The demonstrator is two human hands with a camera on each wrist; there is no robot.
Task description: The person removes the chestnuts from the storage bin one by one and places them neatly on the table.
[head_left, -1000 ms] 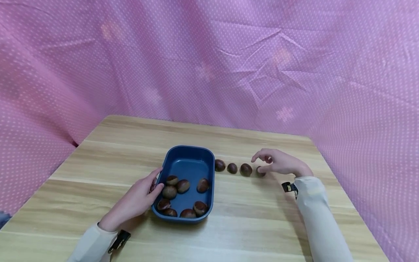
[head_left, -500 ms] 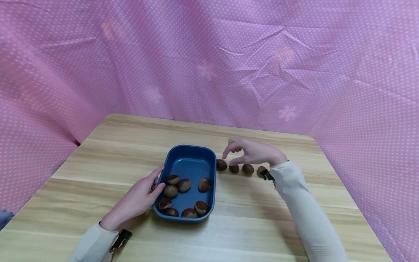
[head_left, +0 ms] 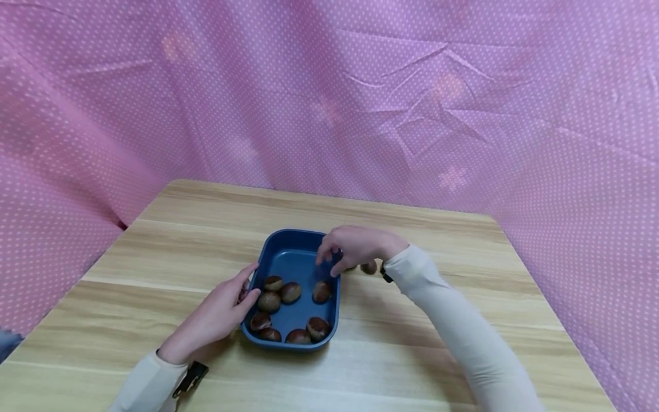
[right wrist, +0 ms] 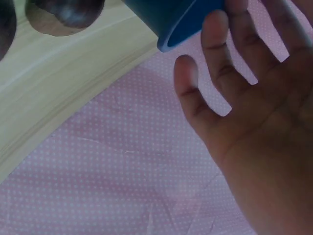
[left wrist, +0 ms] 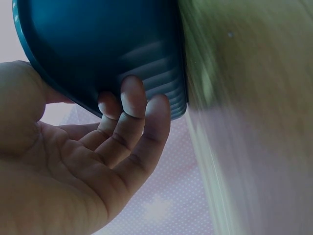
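My head view gives me a table (head_left: 206,243) of pale wood, its straw and tan grain running mostly from side to side, the far corners rounded and the near edge out of frame. Near the middle I see a blue container (head_left: 288,262) sitting on it, rectangular with rounded corners. Just right of that I make out brown chestnuts (head_left: 369,267) resting on the wood, the closest one mostly hidden.

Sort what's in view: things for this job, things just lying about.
For the job:
blue container, held by the left grip
chestnuts inside it
more chestnuts beside it
right grip nearby

Just around:
wooden table
pink dotted cloth
unclear blue item, far left
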